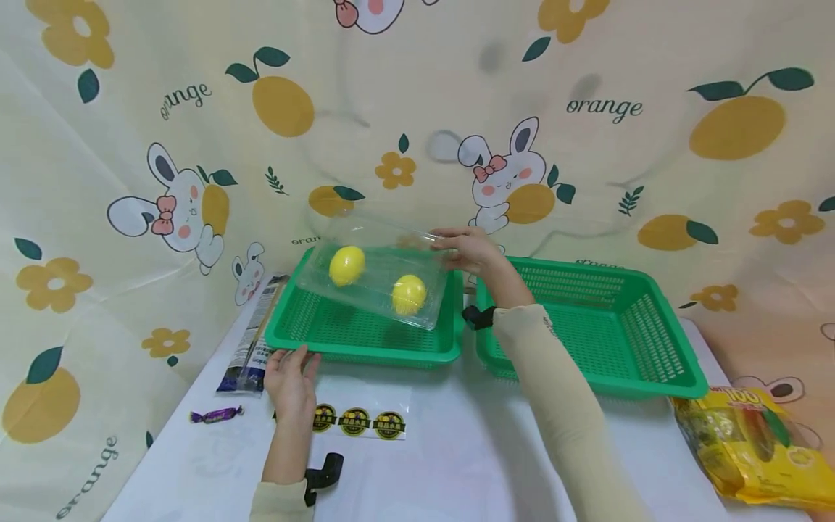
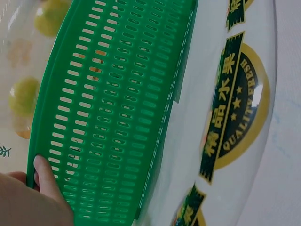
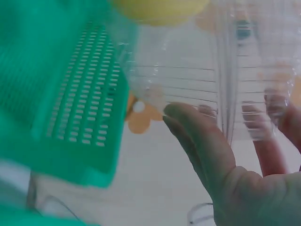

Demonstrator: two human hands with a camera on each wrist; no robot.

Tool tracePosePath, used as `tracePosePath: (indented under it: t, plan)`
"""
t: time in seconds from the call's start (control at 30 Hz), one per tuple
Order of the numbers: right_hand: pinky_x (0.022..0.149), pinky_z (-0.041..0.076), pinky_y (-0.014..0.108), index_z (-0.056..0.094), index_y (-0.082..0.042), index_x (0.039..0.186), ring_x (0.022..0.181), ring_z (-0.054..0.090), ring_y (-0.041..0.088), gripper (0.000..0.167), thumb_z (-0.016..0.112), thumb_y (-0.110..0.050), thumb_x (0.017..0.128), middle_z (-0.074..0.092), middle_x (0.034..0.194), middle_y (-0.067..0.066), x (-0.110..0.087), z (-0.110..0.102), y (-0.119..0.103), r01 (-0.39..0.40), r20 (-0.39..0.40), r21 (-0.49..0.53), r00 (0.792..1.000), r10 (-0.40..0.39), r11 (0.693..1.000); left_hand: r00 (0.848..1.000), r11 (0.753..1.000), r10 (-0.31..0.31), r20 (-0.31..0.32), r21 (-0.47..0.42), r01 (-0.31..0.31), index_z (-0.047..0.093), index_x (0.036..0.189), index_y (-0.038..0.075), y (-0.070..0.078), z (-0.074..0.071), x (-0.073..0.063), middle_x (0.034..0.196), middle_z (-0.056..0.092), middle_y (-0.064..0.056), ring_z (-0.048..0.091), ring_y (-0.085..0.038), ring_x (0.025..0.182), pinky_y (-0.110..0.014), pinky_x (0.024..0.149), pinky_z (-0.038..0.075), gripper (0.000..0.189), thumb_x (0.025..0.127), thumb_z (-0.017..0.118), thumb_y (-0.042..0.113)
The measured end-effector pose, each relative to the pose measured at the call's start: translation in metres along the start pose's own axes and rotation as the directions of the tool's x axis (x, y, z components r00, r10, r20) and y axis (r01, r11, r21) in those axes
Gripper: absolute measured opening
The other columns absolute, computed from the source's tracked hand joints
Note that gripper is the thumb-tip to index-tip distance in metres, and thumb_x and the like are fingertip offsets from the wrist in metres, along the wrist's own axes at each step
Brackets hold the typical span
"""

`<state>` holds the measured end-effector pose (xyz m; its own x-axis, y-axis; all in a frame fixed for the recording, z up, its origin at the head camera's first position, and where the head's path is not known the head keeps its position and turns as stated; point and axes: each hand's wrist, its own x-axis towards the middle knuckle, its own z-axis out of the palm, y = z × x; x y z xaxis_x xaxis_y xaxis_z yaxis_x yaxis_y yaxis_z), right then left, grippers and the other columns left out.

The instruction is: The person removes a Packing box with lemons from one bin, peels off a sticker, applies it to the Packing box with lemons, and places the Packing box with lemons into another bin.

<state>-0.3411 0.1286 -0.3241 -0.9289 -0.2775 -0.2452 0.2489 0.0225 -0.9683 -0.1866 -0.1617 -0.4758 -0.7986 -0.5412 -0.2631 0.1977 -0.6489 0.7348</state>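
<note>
My right hand (image 1: 475, 254) holds a clear plastic box (image 1: 373, 281) by its right end, tilted over the left green basket (image 1: 365, 352). Inside the box are two yellow lemons (image 1: 347, 265), set apart from each other. In the right wrist view the thumb and fingers (image 3: 207, 141) lie on either side of the box's ribbed end. My left hand (image 1: 291, 386) is at the basket's front left rim. The left wrist view shows its thumb (image 2: 47, 181) against the basket's slotted outer wall, pinching the rim.
A second green basket (image 1: 590, 380) stands at the right. A yellow candy bag (image 1: 750, 449) lies beyond it. Left of the baskets are a long printed packet (image 1: 251, 348) and a purple-wrapped candy (image 1: 217, 415). A clear bag with round labels (image 1: 354, 421) lies in front. A patterned curtain (image 1: 404, 87) hangs behind.
</note>
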Motion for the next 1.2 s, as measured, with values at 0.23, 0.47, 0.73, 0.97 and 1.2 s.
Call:
tracePosePath:
  t: [0.23,0.47,0.73,0.97,1.2]
  plan:
    - [0.076,0.058,0.027,0.052,0.002,0.141,0.066,0.058,0.011,0.042,0.058,-0.007,0.101,0.065,0.119,0.012,-0.059,-0.019,0.006,0.015,0.038,-0.074,0.999,-0.012,0.997,1.000,0.999,0.004,-0.004,0.048,-0.004,0.041,0.111,0.005,-0.002,-0.001,-0.005,0.108,0.048,-0.010,0.062,-0.015,0.083,-0.029,0.082,0.058,0.024,0.097,0.058,-0.004]
    - [0.090,0.056,0.039,0.051,0.007,0.140,0.108,0.067,0.020,0.044,0.062,-0.007,0.099,0.061,0.133,0.019,-0.133,-0.032,0.031,0.025,0.068,-0.114,0.998,-0.017,0.993,1.000,0.997,0.009,-0.008,0.081,-0.008,0.043,0.113,0.004,-0.004,-0.001,-0.007,0.114,0.050,-0.012,0.061,-0.015,0.088,-0.028,0.089,0.055,0.024,0.096,0.059,-0.003]
    - [0.084,0.058,0.033,0.060,0.006,0.131,0.105,0.068,0.018,0.043,0.071,-0.014,0.094,0.070,0.120,0.012,-0.200,-0.044,0.073,0.019,-0.012,-0.169,1.000,-0.021,0.985,1.000,1.000,0.005,0.001,0.020,-0.005,0.039,0.109,0.004,-0.002,0.000,-0.007,0.111,0.045,-0.012,0.061,-0.017,0.085,-0.029,0.082,0.058,0.026,0.096,0.058,-0.007]
    - [0.079,0.059,0.031,0.064,0.010,0.123,0.095,0.070,0.015,0.041,0.075,-0.009,0.089,0.071,0.115,0.013,-0.236,-0.048,0.115,0.007,-0.082,-0.093,0.997,-0.015,0.996,1.000,1.000,0.013,0.001,0.015,-0.013,0.038,0.109,0.004,0.000,0.000,-0.006,0.111,0.044,-0.011,0.061,-0.017,0.084,-0.029,0.080,0.058,0.026,0.096,0.058,-0.006]
    - [0.076,0.058,0.028,0.065,0.009,0.121,0.091,0.069,0.013,0.040,0.076,-0.009,0.088,0.073,0.108,0.009,-0.256,-0.058,0.149,-0.057,-0.127,-0.042,0.991,0.051,0.998,1.000,1.000,-0.006,-0.005,0.003,0.006,0.036,0.112,0.006,0.001,0.002,-0.010,0.113,0.042,-0.009,0.060,-0.017,0.087,-0.028,0.083,0.058,0.030,0.096,0.060,-0.004]
